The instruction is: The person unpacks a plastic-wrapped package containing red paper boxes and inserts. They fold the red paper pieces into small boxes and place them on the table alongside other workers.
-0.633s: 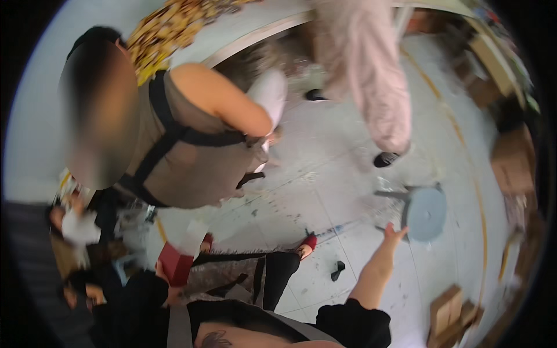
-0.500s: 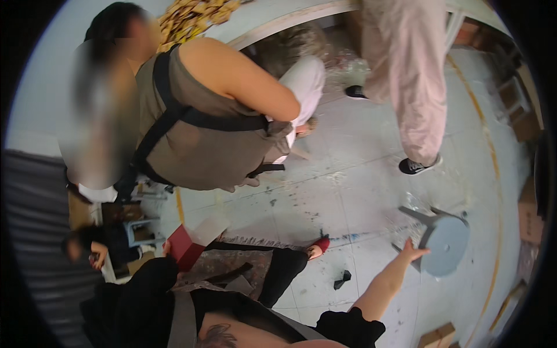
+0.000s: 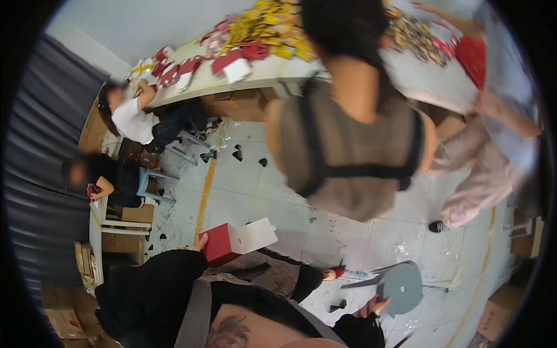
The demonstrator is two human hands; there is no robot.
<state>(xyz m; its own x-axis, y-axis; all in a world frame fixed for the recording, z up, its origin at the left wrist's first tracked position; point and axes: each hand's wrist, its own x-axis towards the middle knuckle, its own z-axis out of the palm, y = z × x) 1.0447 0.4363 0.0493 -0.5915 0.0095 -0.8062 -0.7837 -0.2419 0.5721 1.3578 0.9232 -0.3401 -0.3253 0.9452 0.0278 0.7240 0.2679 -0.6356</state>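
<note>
My left hand (image 3: 201, 241) grips the side of a red cardboard box (image 3: 219, 246), its fingers partly hidden behind it. The box's white flap (image 3: 255, 234) stands out to the right. Low on the right, my right hand (image 3: 378, 305) is closed on the edge of a grey plastic stool (image 3: 405, 285), whose round seat has a small hole in the middle. The stool is tilted, with its legs spread to the left and down. One red shoe (image 3: 333, 273) shows below me, by the stool legs.
Ahead, a co-worker with black straps (image 3: 348, 156) stands with their back to me. Another, in pale trousers (image 3: 470, 168), is at the right. Two people sit at the left. A long white table (image 3: 203, 83) bears yellow packets (image 3: 272, 29) and red-and-white boxes. Black scraps (image 3: 238, 152) dot the floor.
My view has swung left and up. My right hand has drawn the stool closer to me. The strapped co-worker, bent low before, is now upright and farther right.
</note>
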